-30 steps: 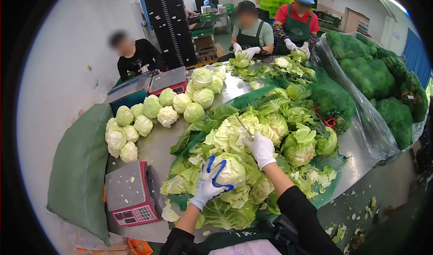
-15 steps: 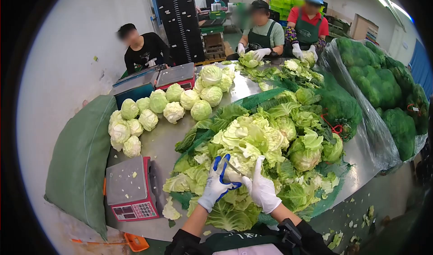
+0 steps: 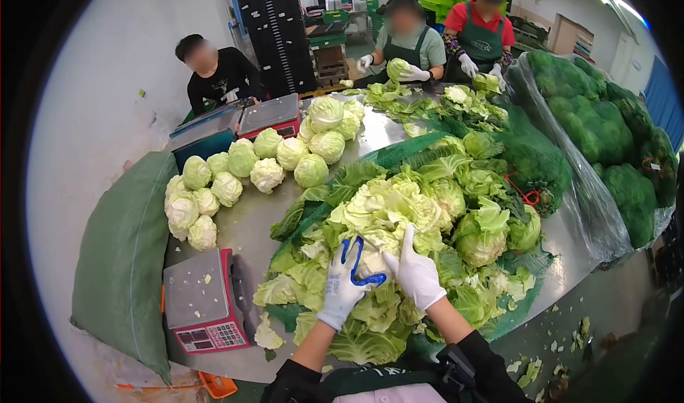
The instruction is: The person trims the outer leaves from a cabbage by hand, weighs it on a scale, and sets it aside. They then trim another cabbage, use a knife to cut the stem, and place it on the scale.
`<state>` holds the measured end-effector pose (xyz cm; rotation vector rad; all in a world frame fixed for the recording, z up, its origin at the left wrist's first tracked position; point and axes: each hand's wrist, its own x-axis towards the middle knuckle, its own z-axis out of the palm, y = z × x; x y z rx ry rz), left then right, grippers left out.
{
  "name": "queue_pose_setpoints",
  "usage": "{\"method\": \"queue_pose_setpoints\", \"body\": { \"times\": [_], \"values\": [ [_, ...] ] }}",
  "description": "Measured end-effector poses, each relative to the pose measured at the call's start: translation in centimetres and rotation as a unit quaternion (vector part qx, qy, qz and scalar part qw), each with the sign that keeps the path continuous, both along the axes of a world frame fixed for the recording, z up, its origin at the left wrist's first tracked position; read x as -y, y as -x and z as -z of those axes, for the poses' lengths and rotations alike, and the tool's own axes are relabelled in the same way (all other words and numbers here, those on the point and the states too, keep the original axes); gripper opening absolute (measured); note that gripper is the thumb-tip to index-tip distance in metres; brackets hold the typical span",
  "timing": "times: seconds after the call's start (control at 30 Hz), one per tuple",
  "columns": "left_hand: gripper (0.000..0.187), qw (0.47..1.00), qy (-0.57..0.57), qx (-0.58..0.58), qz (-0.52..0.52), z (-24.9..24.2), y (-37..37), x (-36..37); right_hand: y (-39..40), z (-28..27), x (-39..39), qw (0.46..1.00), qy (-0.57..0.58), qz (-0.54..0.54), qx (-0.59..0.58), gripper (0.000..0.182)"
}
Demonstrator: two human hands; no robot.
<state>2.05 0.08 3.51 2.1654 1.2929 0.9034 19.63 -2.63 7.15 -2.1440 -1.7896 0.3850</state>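
Observation:
A trimmed cabbage (image 3: 371, 263) sits low between my hands, amid a heap of pale green leaves. My left hand (image 3: 346, 282), in a white glove with blue edging, curls its fingers and thumb around the cabbage's left side. At its right side, my right hand (image 3: 417, 273), in a plain white glove, has its thumb raised against the leaves and its other fingers curled. A thin knife blade showed at these fingers a moment ago; now it is mostly hidden. Loose outer leaves (image 3: 367, 340) lie under both hands, on green netting (image 3: 527, 296).
Trimmed cabbages (image 3: 267, 175) are grouped at the left, behind a red scale (image 3: 196, 289) and beside a stuffed green sack (image 3: 125, 260). Netted cabbage bags (image 3: 591, 128) stand at the right. Across the metal table (image 3: 249, 235), two gloved co-workers handle cabbages; another person sits at the left.
The view has shifted slightly. My hands stay at the cabbage, and the knife blade between them has dropped from sight. Across the table, one co-worker has lifted a cabbage with one hand apart from it.

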Motion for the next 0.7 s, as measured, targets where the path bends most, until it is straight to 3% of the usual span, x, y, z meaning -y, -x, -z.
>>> {"method": "queue_pose_setpoints", "body": {
  "times": [0.23, 0.33, 0.4, 0.5, 0.57, 0.6, 0.67, 0.7],
  "values": [
    [0.091, 0.999, -0.025, -0.032, -0.005, -0.6, -0.8, 0.7, -0.9, -0.1, -0.5, 1.000, 0.006, 0.009, -0.023, 0.088],
    [0.089, 0.996, -0.070, -0.048, -0.018, -0.2, -1.4, 2.9, -3.7, -0.3, -2.8, 0.992, 0.001, 0.105, -0.070, 0.066],
    [0.092, 0.996, -0.080, -0.035, -0.012, 1.0, -0.7, 3.9, -5.1, -0.6, -3.8, 0.997, -0.019, 0.067, -0.018, 0.062],
    [0.093, 0.992, -0.090, -0.083, -0.020, 1.3, 0.5, 3.9, -2.9, -1.3, -2.0, 0.998, 0.004, 0.050, -0.033, 0.081],
    [0.095, 0.988, -0.071, -0.135, -0.019, -0.1, 0.3, 4.0, -1.2, 0.1, -1.1, 0.998, 0.012, 0.046, -0.037, 0.120],
    [0.097, 0.980, -0.049, -0.192, -0.010, -0.6, 0.3, 4.1, -0.7, 0.0, -1.0, 0.998, 0.012, 0.042, -0.037, 0.120],
    [0.094, 0.986, -0.037, -0.163, -0.005, 0.2, 0.6, 3.0, 0.0, -0.4, -0.8, 0.993, 0.003, 0.088, -0.078, 0.122],
    [0.094, 0.990, -0.057, -0.124, 0.020, 0.4, 0.7, 2.6, 0.0, 0.1, -1.5, 0.991, -0.053, 0.102, -0.068, 0.106]
  ]
}}
